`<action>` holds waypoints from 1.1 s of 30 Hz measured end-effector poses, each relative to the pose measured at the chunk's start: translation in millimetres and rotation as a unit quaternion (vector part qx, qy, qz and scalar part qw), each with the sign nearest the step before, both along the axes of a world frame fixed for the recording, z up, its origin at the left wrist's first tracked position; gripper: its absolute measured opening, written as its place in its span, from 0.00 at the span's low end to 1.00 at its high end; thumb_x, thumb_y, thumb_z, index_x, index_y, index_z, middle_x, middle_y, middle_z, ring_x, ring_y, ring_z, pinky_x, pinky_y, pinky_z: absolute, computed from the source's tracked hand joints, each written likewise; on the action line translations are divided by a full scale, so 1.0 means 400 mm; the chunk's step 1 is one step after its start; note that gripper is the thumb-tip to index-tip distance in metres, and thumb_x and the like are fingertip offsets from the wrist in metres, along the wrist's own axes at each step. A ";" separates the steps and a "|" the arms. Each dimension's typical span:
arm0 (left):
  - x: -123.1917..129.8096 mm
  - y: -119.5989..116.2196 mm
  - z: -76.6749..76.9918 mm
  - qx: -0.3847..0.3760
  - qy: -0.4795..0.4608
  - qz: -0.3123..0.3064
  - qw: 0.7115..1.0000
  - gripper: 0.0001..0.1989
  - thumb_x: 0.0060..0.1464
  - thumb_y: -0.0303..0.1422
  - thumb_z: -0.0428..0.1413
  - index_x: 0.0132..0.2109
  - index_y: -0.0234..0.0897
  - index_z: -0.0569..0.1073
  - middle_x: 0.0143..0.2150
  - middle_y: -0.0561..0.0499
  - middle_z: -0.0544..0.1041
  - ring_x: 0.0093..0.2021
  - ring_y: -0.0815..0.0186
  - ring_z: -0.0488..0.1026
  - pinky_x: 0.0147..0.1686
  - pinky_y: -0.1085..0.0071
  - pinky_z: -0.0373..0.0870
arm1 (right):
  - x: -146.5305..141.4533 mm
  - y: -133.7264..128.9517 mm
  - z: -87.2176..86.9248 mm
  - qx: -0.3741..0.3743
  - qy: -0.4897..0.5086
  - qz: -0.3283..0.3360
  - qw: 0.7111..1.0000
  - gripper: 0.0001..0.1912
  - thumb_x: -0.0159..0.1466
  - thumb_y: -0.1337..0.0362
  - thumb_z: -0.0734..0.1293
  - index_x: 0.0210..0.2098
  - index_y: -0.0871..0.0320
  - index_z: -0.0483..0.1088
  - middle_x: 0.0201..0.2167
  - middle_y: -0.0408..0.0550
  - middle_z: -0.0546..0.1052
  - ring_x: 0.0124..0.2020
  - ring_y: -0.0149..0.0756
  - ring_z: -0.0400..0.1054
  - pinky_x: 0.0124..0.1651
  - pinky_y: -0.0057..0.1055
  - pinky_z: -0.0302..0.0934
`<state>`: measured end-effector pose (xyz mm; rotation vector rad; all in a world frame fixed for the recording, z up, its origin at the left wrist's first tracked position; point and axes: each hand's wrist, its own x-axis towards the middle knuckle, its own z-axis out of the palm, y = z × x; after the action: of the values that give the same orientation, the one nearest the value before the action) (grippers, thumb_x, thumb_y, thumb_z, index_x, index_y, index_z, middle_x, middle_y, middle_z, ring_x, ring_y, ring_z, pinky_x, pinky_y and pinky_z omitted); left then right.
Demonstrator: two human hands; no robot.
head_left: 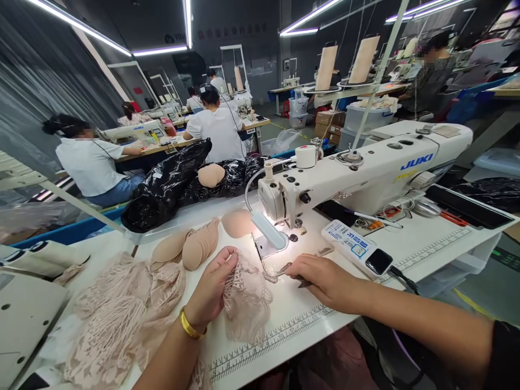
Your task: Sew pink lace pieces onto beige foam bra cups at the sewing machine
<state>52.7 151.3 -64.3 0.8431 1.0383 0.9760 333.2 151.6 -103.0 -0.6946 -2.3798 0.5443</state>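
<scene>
My left hand is closed, thumb and fingers pinching a piece of pale pink lace fabric that hangs down over the table's front. To its right, my right hand is closed around thread snips, mostly hidden by the fingers; their metal tip points toward the lace. Just beyond both hands is the lit needle area of a white sewing machine, with a pale blue-grey lamp by the needle plate. Left of the lace lie stacked beige bra cups and a heap of lace pieces.
A white power bank lies right of the needle. A printed ruler runs along the table's front edge. Black plastic bags with a beige cup on top stand behind. Co-workers sit at other machines. Thread cones stand above.
</scene>
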 end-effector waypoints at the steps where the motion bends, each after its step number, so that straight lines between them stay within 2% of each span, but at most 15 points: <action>1: 0.000 0.000 -0.001 0.004 -0.004 0.006 1.000 0.19 0.53 0.44 0.68 0.42 0.39 0.70 0.31 0.55 0.77 0.29 0.68 0.76 0.28 0.77 0.70 | 0.013 0.000 -0.007 -0.025 0.001 0.000 1.000 0.14 0.68 0.74 0.58 0.50 0.58 0.68 0.41 0.52 0.76 0.42 0.40 0.70 0.43 0.35 0.67; 3: 0.000 0.002 -0.004 0.010 -0.013 0.014 1.000 0.18 0.53 0.44 0.68 0.41 0.39 0.71 0.32 0.55 0.77 0.30 0.69 0.75 0.29 0.77 0.70 | 0.047 0.015 -0.022 -0.052 -0.016 -0.018 0.998 0.12 0.69 0.73 0.58 0.48 0.58 0.69 0.39 0.52 0.76 0.41 0.40 0.70 0.43 0.36 0.66; 7: 0.003 0.007 -0.010 0.002 -0.030 0.019 0.999 0.18 0.53 0.45 0.68 0.40 0.38 0.73 0.33 0.55 0.76 0.29 0.70 0.73 0.30 0.77 0.70 | 0.118 0.068 -0.029 -0.046 -0.061 -0.059 0.995 0.11 0.73 0.68 0.57 0.46 0.58 0.70 0.39 0.54 0.77 0.41 0.43 0.69 0.44 0.39 0.66; 11: 0.009 0.010 -0.022 -0.003 -0.025 0.031 0.999 0.19 0.51 0.45 0.69 0.40 0.38 0.74 0.32 0.55 0.75 0.30 0.68 0.73 0.30 0.75 0.69 | 0.157 0.090 -0.010 -0.040 -0.111 -0.026 0.993 0.13 0.73 0.68 0.57 0.50 0.58 0.71 0.42 0.54 0.78 0.44 0.43 0.71 0.47 0.39 0.66; 14: 0.014 0.010 -0.027 0.000 -0.017 0.021 1.000 0.19 0.50 0.45 0.69 0.39 0.38 0.74 0.32 0.55 0.75 0.30 0.68 0.72 0.30 0.75 0.69 | 0.168 0.087 0.020 -0.005 -0.144 -0.015 0.989 0.16 0.70 0.71 0.59 0.52 0.58 0.73 0.43 0.54 0.79 0.46 0.44 0.72 0.51 0.41 0.66; 18: 0.017 -0.001 -0.020 0.008 -0.013 -0.013 1.000 0.18 0.52 0.45 0.68 0.40 0.38 0.73 0.33 0.56 0.75 0.29 0.69 0.71 0.30 0.76 0.68 | 0.170 0.047 0.091 0.109 -0.148 -0.030 0.982 0.21 0.66 0.76 0.59 0.54 0.58 0.73 0.48 0.55 0.81 0.55 0.47 0.71 0.58 0.47 0.62; 20: 0.017 -0.012 -0.013 0.018 -0.014 -0.027 0.999 0.18 0.52 0.45 0.68 0.39 0.37 0.73 0.33 0.56 0.75 0.29 0.70 0.71 0.29 0.75 0.68 | 0.154 0.008 0.134 0.140 -0.123 -0.046 0.981 0.22 0.66 0.77 0.58 0.55 0.58 0.73 0.47 0.55 0.80 0.53 0.46 0.71 0.56 0.44 0.62; 21: 0.018 -0.017 -0.009 0.023 -0.016 -0.032 0.999 0.19 0.52 0.45 0.68 0.39 0.37 0.73 0.33 0.56 0.75 0.29 0.70 0.71 0.29 0.75 0.68 | 0.139 -0.014 0.153 0.129 -0.109 -0.047 0.985 0.22 0.66 0.77 0.58 0.55 0.58 0.73 0.47 0.55 0.80 0.51 0.44 0.71 0.54 0.42 0.64; 22: 0.020 -0.023 -0.006 0.029 -0.019 -0.036 0.999 0.18 0.52 0.45 0.68 0.40 0.37 0.73 0.33 0.56 0.75 0.29 0.69 0.72 0.30 0.75 0.68 | 0.118 -0.034 0.169 0.100 -0.095 -0.039 0.990 0.22 0.67 0.76 0.58 0.55 0.57 0.73 0.46 0.55 0.79 0.49 0.42 0.72 0.52 0.39 0.64; 24: 0.028 -0.032 -0.002 0.039 -0.027 -0.044 0.998 0.18 0.53 0.45 0.68 0.41 0.38 0.73 0.33 0.56 0.75 0.31 0.68 0.73 0.31 0.75 0.69 | 0.062 -0.063 0.184 -0.005 -0.061 -0.020 0.998 0.19 0.68 0.73 0.60 0.55 0.56 0.72 0.45 0.53 0.79 0.47 0.40 0.71 0.50 0.36 0.64; 26: 0.039 -0.037 -0.002 0.052 -0.028 -0.047 0.997 0.17 0.54 0.45 0.67 0.42 0.39 0.73 0.33 0.55 0.76 0.32 0.67 0.74 0.32 0.74 0.70 | -0.003 -0.068 0.172 -0.138 -0.006 -0.028 0.990 0.13 0.70 0.63 0.64 0.52 0.57 0.72 0.46 0.52 0.78 0.47 0.40 0.71 0.50 0.36 0.63; 28: 0.049 -0.038 -0.007 0.065 -0.022 -0.039 0.997 0.17 0.55 0.45 0.66 0.42 0.39 0.74 0.35 0.54 0.77 0.34 0.66 0.75 0.33 0.73 0.70 | -0.063 -0.050 0.138 -0.279 0.057 -0.032 0.958 0.15 0.66 0.53 0.70 0.45 0.57 0.71 0.41 0.48 0.75 0.42 0.38 0.69 0.46 0.34 0.62; 30: 0.053 -0.033 -0.012 0.073 -0.013 -0.017 0.997 0.17 0.55 0.46 0.66 0.43 0.40 0.74 0.36 0.54 0.78 0.36 0.65 0.75 0.34 0.73 0.70 | -0.109 -0.018 0.097 -0.376 0.095 -0.015 0.921 0.19 0.61 0.50 0.74 0.35 0.57 0.67 0.31 0.40 0.68 0.34 0.33 0.63 0.40 0.31 0.58; 33: 0.046 -0.018 -0.010 0.076 -0.013 -0.008 0.997 0.18 0.57 0.48 0.64 0.45 0.39 0.76 0.38 0.50 0.80 0.38 0.62 0.77 0.37 0.70 0.71 | -0.148 0.031 0.055 -0.437 0.164 0.004 0.884 0.22 0.57 0.50 0.76 0.33 0.56 0.64 0.27 0.36 0.63 0.31 0.31 0.58 0.37 0.30 0.54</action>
<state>71.0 144.1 -68.4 0.9595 0.9431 1.0590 274.1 163.8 -81.1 -0.8627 -1.7422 1.6415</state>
